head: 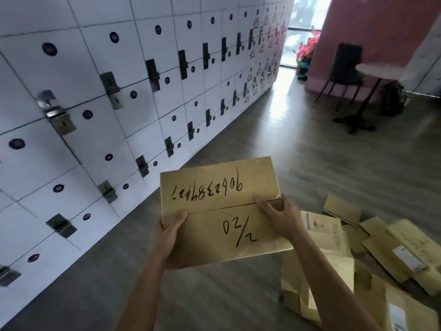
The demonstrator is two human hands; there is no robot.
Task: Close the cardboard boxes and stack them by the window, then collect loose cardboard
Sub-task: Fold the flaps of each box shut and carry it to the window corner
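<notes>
Left hand [167,237] and right hand [279,216] gripping closed cardboard box [222,211] at side edges, held above floor [238,295]. Seems light, stiff; best supported underneath. Loose cardboard [381,247] right.
</notes>
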